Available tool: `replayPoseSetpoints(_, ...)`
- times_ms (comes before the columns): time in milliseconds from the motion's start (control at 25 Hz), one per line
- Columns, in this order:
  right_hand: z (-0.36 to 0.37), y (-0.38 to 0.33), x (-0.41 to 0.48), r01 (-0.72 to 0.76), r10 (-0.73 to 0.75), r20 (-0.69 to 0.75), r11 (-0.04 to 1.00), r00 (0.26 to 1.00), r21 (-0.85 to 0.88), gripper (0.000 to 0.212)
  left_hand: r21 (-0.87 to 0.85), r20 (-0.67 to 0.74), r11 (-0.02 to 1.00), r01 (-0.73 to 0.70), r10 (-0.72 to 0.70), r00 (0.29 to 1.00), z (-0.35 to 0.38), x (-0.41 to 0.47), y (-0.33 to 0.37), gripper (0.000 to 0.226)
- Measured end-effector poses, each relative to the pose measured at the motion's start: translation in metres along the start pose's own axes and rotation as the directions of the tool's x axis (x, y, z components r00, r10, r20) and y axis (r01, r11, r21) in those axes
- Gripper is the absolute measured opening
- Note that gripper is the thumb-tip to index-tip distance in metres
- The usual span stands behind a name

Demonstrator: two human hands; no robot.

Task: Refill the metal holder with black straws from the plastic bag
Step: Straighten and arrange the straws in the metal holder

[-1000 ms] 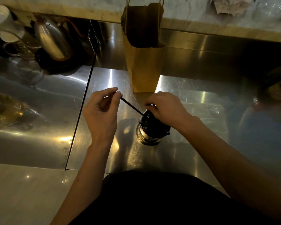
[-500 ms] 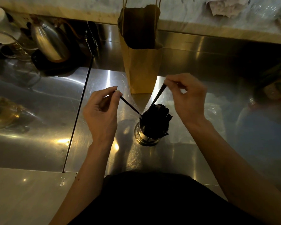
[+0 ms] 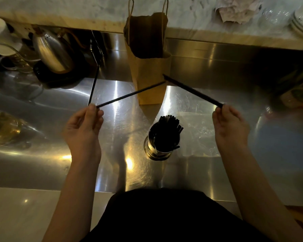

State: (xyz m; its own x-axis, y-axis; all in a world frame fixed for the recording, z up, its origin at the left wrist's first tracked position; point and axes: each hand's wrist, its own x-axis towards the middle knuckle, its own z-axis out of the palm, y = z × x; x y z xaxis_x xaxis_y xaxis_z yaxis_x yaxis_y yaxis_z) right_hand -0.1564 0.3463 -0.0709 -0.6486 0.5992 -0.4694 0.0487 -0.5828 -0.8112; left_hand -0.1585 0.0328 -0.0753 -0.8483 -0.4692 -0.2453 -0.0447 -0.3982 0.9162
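A round metal holder [image 3: 152, 151] stands on the steel counter, packed with several black straws [image 3: 168, 131]. My left hand [image 3: 84, 130] is raised left of it and pinches one black straw [image 3: 129, 94] that points up and right. My right hand [image 3: 230, 126] is raised right of the holder and pinches another black straw [image 3: 192, 90] that points up and left. The two free straw ends nearly meet in front of the paper bag. A clear plastic bag [image 3: 198, 123] lies flat on the counter just right of the holder.
A brown paper bag [image 3: 148, 72] with handles stands behind the holder. A metal kettle [image 3: 51, 53] on a dark base and glassware sit at the back left. A dark seam [image 3: 93, 86] runs across the steel counter [image 3: 121, 172]. Jars and glasses crowd the far right.
Both hands have drawn a straw out of the holder and lifted apart, the right hand swinging far to the right. The straws now hang free above the counter.
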Motion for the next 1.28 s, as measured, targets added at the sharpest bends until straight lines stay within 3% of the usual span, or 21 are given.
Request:
replayPoseSetpoints(120,-0.005,0.011,-0.009,-0.142,0.141,0.025,0.987,0.990,0.073,0.012,-0.046,-0.015,0.976,0.211,-0.211,0.977,-0.006,-0.012,-0.013,0.008)
replayPoseSetpoints(240,-0.001,0.016,-0.021,-0.178,0.172,0.091,0.982,0.981,0.062,0.010,-0.095,0.001,0.909,0.405,-0.407,0.913,0.002,-0.024,-0.023,0.013)
replayPoseSetpoints(440,0.015,0.020,-0.041,-0.205,0.195,0.193,0.978,0.962,0.030,0.012,-0.094,0.136,0.858,0.505,-0.491,0.860,0.021,-0.039,-0.026,0.012)
replayPoseSetpoints(640,0.036,0.028,-0.062,-0.233,0.226,0.284,0.972,0.932,-0.008,0.017,0.114,0.268,0.902,0.417,-0.432,0.861,0.043,-0.051,-0.023,0.024)
replayPoseSetpoints(760,0.043,0.035,-0.071,-0.234,0.240,0.344,0.970,0.908,-0.061,0.017,0.321,0.355,0.929,0.186,-0.300,0.885,0.056,-0.061,-0.026,0.022)
replayPoseSetpoints(920,0.044,0.041,-0.077,-0.139,0.196,0.381,0.975,0.903,-0.174,0.018,0.488,0.419,0.870,-0.068,-0.165,0.893,0.059,-0.064,-0.026,0.017)
replayPoseSetpoints(1160,0.042,0.049,-0.081,0.132,0.063,0.444,0.909,0.894,-0.395,0.017,0.529,0.423,0.843,-0.098,-0.162,0.892,0.064,-0.065,-0.020,0.042)
replayPoseSetpoints(1280,0.040,0.053,-0.081,0.197,0.030,0.453,0.873,0.891,-0.445,0.016,0.443,0.409,0.895,-0.052,-0.150,0.900,0.065,-0.060,-0.017,0.030)
